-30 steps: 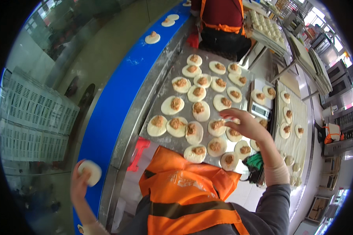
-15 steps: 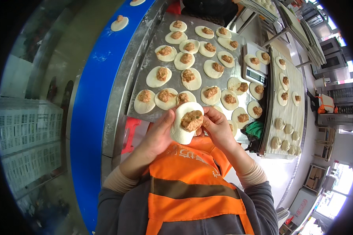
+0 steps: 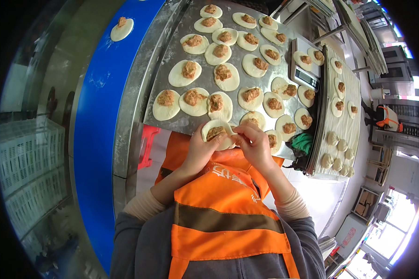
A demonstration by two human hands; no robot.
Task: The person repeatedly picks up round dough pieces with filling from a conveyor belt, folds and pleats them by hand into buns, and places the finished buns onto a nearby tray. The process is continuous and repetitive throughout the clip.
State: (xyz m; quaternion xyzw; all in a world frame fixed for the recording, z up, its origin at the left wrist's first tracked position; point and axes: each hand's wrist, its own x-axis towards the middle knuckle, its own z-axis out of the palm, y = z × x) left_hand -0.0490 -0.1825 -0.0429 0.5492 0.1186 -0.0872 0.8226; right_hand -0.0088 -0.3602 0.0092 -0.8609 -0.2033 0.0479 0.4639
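A round dough wrapper point(image 3: 212, 124) with meat filling point(image 3: 214, 133) is held in front of my orange apron point(image 3: 228, 211), by the near edge of the metal table. My left hand point(image 3: 199, 152) cradles it from the left, thumb lying over the filling. My right hand point(image 3: 255, 148) pinches the wrapper's right edge between thumb and fingertips. The wrapper is cupped, its rim raised around the filling. Just beyond my hands lie filled wrappers, among them one dough round point(image 3: 220, 113) and another point(image 3: 253, 116), flat with meat on top.
Several topped dough rounds cover the metal table point(image 3: 165, 76). At its right stands a digital scale point(image 3: 307, 78) bearing dough rounds. Farther right, a cloth-covered tray point(image 3: 323, 135) holds closed buns point(image 3: 333, 138) and open rounds. A blue belt point(image 3: 95, 121) runs along the left, carrying a topped round point(image 3: 121, 29).
The held wrapper has gone from nearly flat to cupped, and my left thumb has moved onto the filling. My right hand still pinches the edge. The dough round on the belt appears farther left.
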